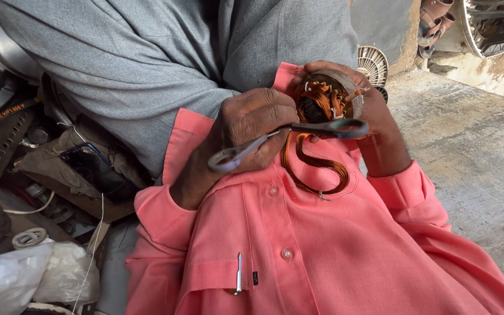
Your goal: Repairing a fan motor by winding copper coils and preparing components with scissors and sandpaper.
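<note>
Stator being cradled by right hand; left hand gripping scissors, tips working into copper winding — risking nicked enamel or cutting good strands

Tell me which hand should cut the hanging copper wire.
Left hand: it grips the scissors, blades right at the copper wire. The right hand is busy cradling the motor stator.

The shirt is salmon pink with matching pink buttons. The wire coil is coppery orange. The scissors have grey-green handles and silver blades. The trousers are plain grey; the floor is mottled grey-brown.
</note>
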